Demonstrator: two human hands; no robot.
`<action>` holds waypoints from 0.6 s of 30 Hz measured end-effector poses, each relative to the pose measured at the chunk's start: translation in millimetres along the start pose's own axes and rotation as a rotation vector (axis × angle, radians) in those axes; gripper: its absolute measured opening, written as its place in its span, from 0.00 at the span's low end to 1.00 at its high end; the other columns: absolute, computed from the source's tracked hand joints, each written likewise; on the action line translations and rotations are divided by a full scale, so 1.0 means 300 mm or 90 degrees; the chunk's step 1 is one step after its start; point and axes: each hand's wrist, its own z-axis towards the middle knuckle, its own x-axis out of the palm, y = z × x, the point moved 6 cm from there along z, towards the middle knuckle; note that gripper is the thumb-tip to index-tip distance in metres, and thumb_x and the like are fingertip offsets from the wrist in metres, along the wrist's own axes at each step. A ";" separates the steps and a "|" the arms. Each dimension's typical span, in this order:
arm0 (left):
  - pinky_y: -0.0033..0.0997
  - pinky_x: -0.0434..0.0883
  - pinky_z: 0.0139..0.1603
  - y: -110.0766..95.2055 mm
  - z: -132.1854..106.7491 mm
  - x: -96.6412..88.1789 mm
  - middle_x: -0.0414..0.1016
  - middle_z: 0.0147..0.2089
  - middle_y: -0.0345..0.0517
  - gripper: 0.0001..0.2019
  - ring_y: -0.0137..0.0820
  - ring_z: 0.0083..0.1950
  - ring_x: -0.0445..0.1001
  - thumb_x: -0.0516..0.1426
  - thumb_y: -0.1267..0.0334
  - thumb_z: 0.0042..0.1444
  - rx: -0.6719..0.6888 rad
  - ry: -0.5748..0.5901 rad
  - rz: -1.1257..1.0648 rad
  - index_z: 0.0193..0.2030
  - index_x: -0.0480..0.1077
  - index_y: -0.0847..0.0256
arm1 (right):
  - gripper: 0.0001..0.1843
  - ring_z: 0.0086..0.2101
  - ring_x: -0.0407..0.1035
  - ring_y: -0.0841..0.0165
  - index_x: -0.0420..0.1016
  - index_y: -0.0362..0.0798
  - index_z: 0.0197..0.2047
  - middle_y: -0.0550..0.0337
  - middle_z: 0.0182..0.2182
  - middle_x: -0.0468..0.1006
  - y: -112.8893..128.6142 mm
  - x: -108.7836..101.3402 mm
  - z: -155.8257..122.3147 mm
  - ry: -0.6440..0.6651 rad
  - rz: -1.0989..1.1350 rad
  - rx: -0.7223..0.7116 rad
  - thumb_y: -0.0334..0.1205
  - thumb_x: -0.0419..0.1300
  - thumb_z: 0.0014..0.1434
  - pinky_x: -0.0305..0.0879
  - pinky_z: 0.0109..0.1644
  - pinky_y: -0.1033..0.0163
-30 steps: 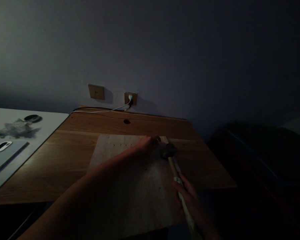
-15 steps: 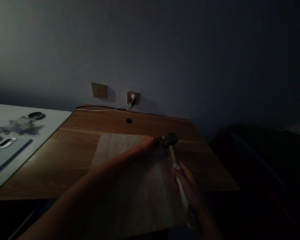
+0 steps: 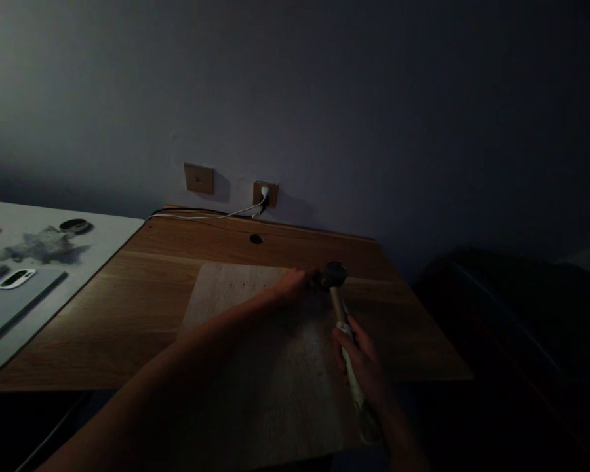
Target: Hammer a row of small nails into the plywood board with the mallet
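My right hand (image 3: 361, 357) is wrapped round the pale, taped-looking handle of a hammer (image 3: 334, 275), whose dark head is over the far right part of a thin wooden board (image 3: 270, 387). Beside the hammer head, my left hand (image 3: 295, 283) rests at the board's far edge with its fingers pinched together. Whatever those fingers hold is hidden in shadow. A row of several small dark dots (image 3: 243, 285) runs along the board left of that hand; I cannot tell if they are nail heads or holes. Small thin pieces (image 3: 289, 326), dim, lie mid-board.
Under the board is a wooden tabletop (image 3: 128, 308) with a round cable hole (image 3: 255, 239). A plugged socket (image 3: 265, 194) and cables (image 3: 201, 215) are along the wall. At left, a white table (image 3: 113, 229) bears a scale (image 3: 17, 279), a crumpled plastic bag (image 3: 46, 244) and a dark round object (image 3: 75, 226).
The hammer head has moved slightly left and down, closer to my left hand. My right hand has shifted slightly left with it. My left hand stays in nearly the same place on the board.
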 end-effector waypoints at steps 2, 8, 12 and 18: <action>0.28 0.71 0.46 0.007 0.002 0.003 0.81 0.45 0.46 0.15 0.36 0.46 0.80 0.63 0.65 0.57 -0.002 -0.009 -0.015 0.51 0.73 0.59 | 0.29 0.14 0.53 0.75 0.69 0.49 0.51 0.75 0.16 0.62 -0.003 0.002 0.003 0.003 -0.010 0.001 0.58 0.64 0.52 0.53 0.13 0.71; 0.30 0.72 0.46 0.025 0.005 0.015 0.82 0.46 0.46 0.23 0.38 0.47 0.81 0.62 0.66 0.59 -0.011 -0.011 -0.042 0.61 0.68 0.58 | 0.26 0.14 0.54 0.75 0.69 0.50 0.50 0.75 0.16 0.62 -0.011 0.008 0.008 0.007 -0.013 -0.006 0.57 0.63 0.53 0.53 0.13 0.71; 0.30 0.72 0.46 0.031 0.007 0.018 0.82 0.48 0.46 0.23 0.37 0.47 0.81 0.62 0.66 0.59 -0.013 -0.007 -0.022 0.61 0.68 0.58 | 0.26 0.14 0.54 0.75 0.69 0.49 0.49 0.75 0.16 0.63 -0.010 0.011 0.006 0.006 -0.018 -0.016 0.57 0.63 0.53 0.53 0.13 0.71; 0.29 0.73 0.46 0.033 0.009 0.020 0.82 0.45 0.44 0.19 0.36 0.46 0.81 0.61 0.67 0.59 -0.010 -0.011 -0.018 0.58 0.70 0.57 | 0.29 0.13 0.55 0.74 0.69 0.50 0.54 0.75 0.16 0.63 -0.017 0.008 0.002 0.009 -0.011 -0.006 0.57 0.64 0.55 0.55 0.14 0.71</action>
